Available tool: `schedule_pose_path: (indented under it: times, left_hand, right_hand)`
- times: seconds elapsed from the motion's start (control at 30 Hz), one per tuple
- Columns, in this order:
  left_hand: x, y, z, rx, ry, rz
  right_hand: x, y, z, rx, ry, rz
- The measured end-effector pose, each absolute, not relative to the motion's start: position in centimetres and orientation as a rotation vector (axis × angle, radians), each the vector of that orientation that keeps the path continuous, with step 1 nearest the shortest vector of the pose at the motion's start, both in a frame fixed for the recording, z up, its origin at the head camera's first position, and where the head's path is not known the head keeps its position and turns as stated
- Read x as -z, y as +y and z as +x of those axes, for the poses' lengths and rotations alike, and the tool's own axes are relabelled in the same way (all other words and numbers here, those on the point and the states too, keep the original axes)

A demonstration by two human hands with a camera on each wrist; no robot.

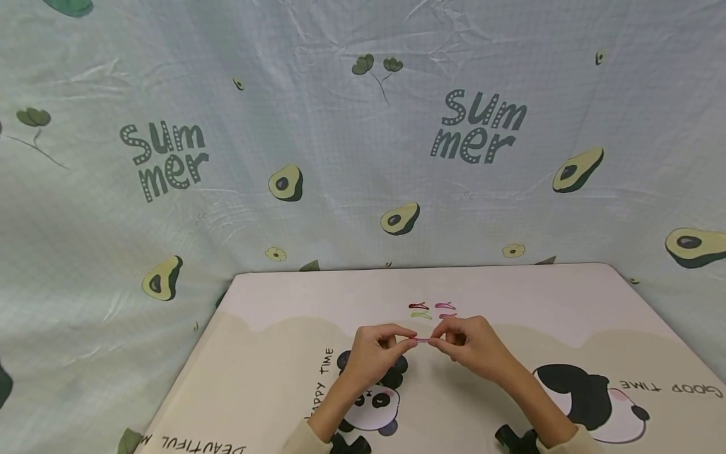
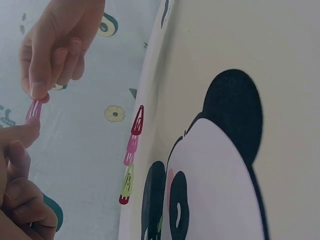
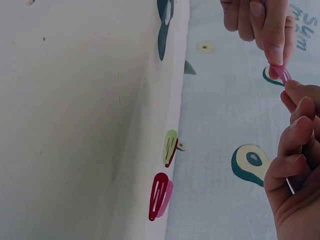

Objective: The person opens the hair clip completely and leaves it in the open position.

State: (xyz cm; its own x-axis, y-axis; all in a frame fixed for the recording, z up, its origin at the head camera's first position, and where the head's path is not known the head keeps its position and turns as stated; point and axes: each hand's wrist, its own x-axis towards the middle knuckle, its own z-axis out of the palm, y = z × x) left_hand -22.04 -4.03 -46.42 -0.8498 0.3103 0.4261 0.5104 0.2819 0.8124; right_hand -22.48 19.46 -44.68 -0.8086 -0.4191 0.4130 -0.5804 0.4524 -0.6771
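Observation:
Thumb and forefinger of my left hand [image 1: 375,354] pinch one end of a pink snap hair clip [image 1: 422,340] [image 2: 34,110]. The other end is pinched the same way by my right hand [image 1: 473,347], so the clip spans the small gap between the fingertips. In the right wrist view the pink clip [image 3: 282,74] shows its slotted middle; its ends are hidden under the fingers. Just beyond the hands lie several more clips: a dark red clip [image 1: 418,306], a green clip [image 1: 421,314], a pink clip [image 1: 445,305] and a darker pink clip [image 1: 447,315].
The table is covered by a cream mat [image 1: 272,353] with a printed panda [image 1: 371,410] and a black-and-white dog [image 1: 601,403]. Behind its far edge hangs a pale curtain [image 1: 340,126] printed with avocados and lettering.

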Motion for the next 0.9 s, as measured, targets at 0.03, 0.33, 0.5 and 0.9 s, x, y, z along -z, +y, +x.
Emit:
schedule_pose_path:
  times: [0.03,0.33,0.5,0.9]
  left_hand:
    - [46.41,-4.02,-22.05,1.603,-2.369,-0.765]
    - [46.36,-3.87,-22.05,1.443,-2.389,-0.76]
    - [46.4,-3.71,-21.95,1.325,-2.358,-0.753]
    - [46.65,-3.54,-21.76,1.056,-2.252,-0.747]
  right_hand:
    - [44.71,19.47,-22.48,-1.282,-2.508,0.88]
    - [45.1,19.44,-22.53,-1.264,-2.484,0.884]
    - [45.29,19.2,-22.49,-1.189,-2.499,0.843]
    - [45.37,18.58,-22.12,-1.009,-2.477,0.765]
